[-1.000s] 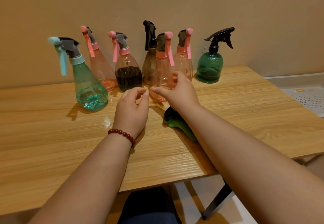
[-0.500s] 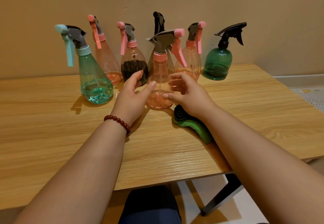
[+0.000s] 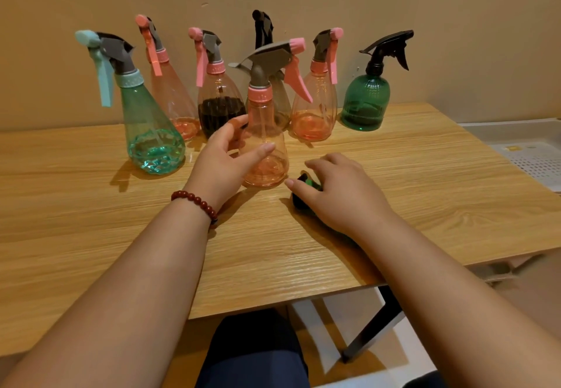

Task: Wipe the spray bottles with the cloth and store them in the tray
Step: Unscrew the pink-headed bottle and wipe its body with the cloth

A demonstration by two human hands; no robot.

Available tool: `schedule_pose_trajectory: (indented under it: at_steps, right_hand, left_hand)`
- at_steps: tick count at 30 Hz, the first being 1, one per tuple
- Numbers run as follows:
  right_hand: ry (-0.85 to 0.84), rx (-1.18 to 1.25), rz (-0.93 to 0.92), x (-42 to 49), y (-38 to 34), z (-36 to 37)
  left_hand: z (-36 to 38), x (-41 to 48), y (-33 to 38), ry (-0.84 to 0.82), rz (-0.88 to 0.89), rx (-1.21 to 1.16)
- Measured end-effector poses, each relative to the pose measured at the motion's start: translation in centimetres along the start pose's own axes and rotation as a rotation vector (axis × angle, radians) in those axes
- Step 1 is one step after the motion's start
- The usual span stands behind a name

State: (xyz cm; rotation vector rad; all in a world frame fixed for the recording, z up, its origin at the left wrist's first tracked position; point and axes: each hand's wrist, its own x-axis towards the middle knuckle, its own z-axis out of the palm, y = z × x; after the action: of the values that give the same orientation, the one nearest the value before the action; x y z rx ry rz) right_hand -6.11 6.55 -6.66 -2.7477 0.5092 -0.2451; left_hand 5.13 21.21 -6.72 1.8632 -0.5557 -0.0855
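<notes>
Table (image 3: 91,236): spray bottles (image 3: 151,132) toward far edge.

The light wood-grain desk (image 3: 91,236) carries upright spray bottles and a cloth. A clear pink bottle (image 3: 265,160) stands inside the left grip (image 3: 224,160). A teal bottle (image 3: 151,132) stands to that grip's left, with a row of five more bottles (image 3: 315,108) beyond it. A green cloth (image 3: 306,181) lies under the right grip (image 3: 340,190).

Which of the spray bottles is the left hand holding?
The pink bottle with the grey head, the only one standing forward of the row by the wall; the left hand curls round its body.
</notes>
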Motion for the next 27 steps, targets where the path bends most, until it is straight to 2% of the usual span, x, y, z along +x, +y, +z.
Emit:
schedule_pose_trajectory:
  at_steps: [3, 7, 9, 11, 13, 17, 22, 24, 27]
  right_hand:
    - [0.079, 0.074, -0.075, -0.3, -0.5, 0.4]
    - [0.225, 0.171, -0.19, -0.4, -0.5, 0.2]
    - [0.148, 0.176, -0.219, -1.1, 0.0, -0.3]
    - [-0.002, 0.049, -0.246, -1.8, 0.5, -0.4]
    - [-0.029, 0.0, -0.282, -2.0, 1.0, -0.1]
    - [0.191, 0.294, -0.24, -1.1, 0.4, 0.2]
    - [0.489, 0.686, -0.153, 1.2, -1.9, -0.1]
    - [0.562, 0.751, -0.155, 2.1, -3.3, 0.3]
    - [0.554, 0.667, -0.317, 2.9, -4.9, 1.9]
  left_hand:
    - [-0.2, -0.1, -0.1, -0.081, -0.012, -0.056]
    - [-0.3, -0.4, 0.2, -0.05, -0.004, -0.051]
    - [-0.5, -0.3, 0.1, -0.035, -0.004, -0.043]
    - [-0.4, -0.1, 0.0, -0.037, -0.003, -0.054]
    - [-0.3, 0.0, -0.1, -0.039, -0.022, -0.072]
    - [-0.3, -0.2, 0.1, -0.031, -0.056, -0.136]
    - [-0.2, 0.0, 0.2, -0.016, -0.056, -0.401]
    - [0.1, -0.1, 0.3, -0.034, -0.057, -0.459]
    - [0.3, -0.2, 0.5, -0.052, -0.052, -0.485]
